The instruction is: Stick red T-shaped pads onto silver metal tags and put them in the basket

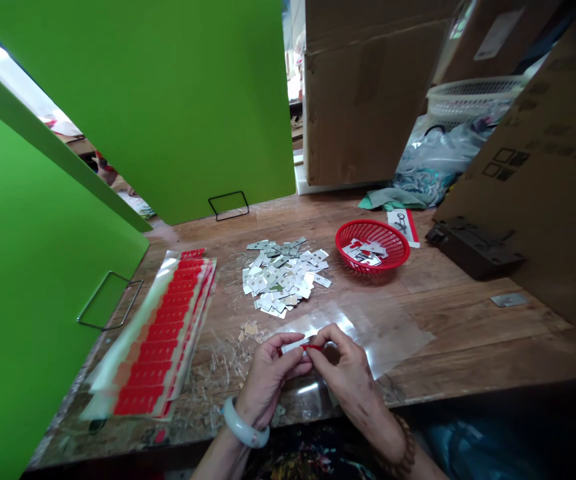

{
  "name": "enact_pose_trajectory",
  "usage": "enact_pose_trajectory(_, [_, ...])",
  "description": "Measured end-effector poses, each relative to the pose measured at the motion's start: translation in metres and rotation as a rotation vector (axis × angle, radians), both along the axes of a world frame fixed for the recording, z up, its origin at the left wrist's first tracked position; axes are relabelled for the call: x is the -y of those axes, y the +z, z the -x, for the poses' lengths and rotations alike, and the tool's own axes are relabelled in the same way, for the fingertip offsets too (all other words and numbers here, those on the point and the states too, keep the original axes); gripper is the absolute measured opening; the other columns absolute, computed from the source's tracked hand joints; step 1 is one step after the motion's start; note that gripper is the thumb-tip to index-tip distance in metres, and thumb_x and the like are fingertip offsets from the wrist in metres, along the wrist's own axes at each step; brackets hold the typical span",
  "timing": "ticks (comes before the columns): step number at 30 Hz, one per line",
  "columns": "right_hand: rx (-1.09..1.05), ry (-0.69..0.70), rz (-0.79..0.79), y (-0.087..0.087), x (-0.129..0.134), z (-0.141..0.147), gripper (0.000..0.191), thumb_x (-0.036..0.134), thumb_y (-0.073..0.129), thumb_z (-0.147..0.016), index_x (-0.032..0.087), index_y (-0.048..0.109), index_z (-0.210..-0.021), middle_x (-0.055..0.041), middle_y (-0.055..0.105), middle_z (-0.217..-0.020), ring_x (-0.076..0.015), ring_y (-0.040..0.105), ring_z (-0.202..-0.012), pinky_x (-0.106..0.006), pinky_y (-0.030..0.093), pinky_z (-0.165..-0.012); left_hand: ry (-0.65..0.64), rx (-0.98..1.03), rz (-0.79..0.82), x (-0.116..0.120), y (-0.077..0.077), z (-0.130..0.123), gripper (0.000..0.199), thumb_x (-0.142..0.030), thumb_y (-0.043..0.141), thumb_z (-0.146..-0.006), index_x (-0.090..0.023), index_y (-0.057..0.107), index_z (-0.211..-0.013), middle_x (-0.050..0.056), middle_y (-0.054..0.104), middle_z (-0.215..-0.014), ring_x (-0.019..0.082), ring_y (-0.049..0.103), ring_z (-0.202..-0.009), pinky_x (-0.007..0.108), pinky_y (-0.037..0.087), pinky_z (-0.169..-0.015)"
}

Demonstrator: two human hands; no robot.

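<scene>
Near the table's front edge, my left hand (273, 367) is closed on a small white plate (294, 346). My right hand (345, 370) pinches a small red strip (313, 347) at the right end of that plate. Behind the hands lies a heap of small silvery plates (285, 273). A red basket (398, 248) at the right holds several white and red pieces. At the left are layered sheets with rows of red stickers (155, 333). A clear plastic sheet (393, 333) lies partly under the hands.
Green panels (168, 100) stand at the left and back, with wire loops (229, 205) at their lower edges. Cardboard boxes (358, 107) rise behind and at the right. A dark metal block (473, 250) and a loose plate (509, 300) are on the right. Plastic scraps (225, 357) lie left of the hands.
</scene>
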State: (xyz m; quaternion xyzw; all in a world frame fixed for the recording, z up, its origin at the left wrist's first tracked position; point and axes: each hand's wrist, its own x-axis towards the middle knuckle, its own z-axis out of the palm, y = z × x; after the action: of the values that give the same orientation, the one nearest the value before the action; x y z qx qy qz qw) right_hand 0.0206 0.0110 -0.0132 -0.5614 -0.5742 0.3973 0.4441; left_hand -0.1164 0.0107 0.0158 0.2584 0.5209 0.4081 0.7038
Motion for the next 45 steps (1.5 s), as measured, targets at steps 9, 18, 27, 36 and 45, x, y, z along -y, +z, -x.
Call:
enact_pose_trajectory(9, [-0.062,0.025,0.030,0.001,0.002,0.005,0.009,0.022,0.054,-0.081,0.021,0.053,-0.072,0.0025,0.058,-0.073,-0.0130,0.055,-0.066,-0.023,0.042,-0.062,0.058,-0.185,-0.199,0.000,-0.009,-0.003,0.029,-0.027,0.068,-0.075,-0.011,0.062,-0.097,0.011,0.072,-0.090,0.019,0.069,-0.077,0.030,0.055,-0.075])
enact_pose_trajectory(18, [-0.095,-0.092,-0.047,-0.002,0.007,0.015,0.011,0.026,0.058,-0.080,0.020,0.061,-0.072,-0.0027,0.060,-0.082,-0.0180,0.056,-0.082,-0.028,0.044,-0.073,0.085,-0.518,-0.521,0.004,-0.031,0.000,0.021,-0.027,0.055,-0.084,-0.020,0.064,-0.101,0.006,0.070,-0.098,0.019,0.066,-0.088,0.030,0.052,-0.080])
enact_pose_trajectory(27, [-0.302,-0.054,0.075,0.000,0.002,0.015,0.009,0.026,0.056,-0.081,0.019,0.056,-0.075,0.0005,0.059,-0.071,-0.0139,0.057,-0.065,-0.023,0.046,-0.061,0.101,-0.312,-0.410,0.004,-0.023,-0.003,0.021,-0.027,0.060,-0.080,-0.017,0.065,-0.097,0.008,0.070,-0.099,0.020,0.067,-0.088,0.032,0.053,-0.081])
enact_pose_trajectory(36, [-0.265,0.028,0.121,0.004,0.001,0.010,0.011,0.028,0.051,-0.085,0.020,0.054,-0.078,0.0012,0.059,-0.069,-0.0129,0.057,-0.064,-0.020,0.047,-0.058,0.056,-0.161,-0.182,0.002,-0.016,0.003,0.031,-0.028,0.067,-0.075,-0.009,0.058,-0.099,0.013,0.073,-0.084,0.023,0.070,-0.079,0.032,0.055,-0.075])
enact_pose_trajectory(45, [-0.145,-0.031,0.066,0.002,-0.002,0.012,0.010,0.024,0.051,-0.084,0.020,0.054,-0.076,0.0012,0.058,-0.066,-0.0120,0.055,-0.061,-0.018,0.046,-0.054,0.064,-0.114,-0.151,0.003,-0.018,0.003,0.034,-0.028,0.068,-0.075,-0.009,0.057,-0.101,0.014,0.073,-0.083,0.022,0.070,-0.080,0.032,0.054,-0.076])
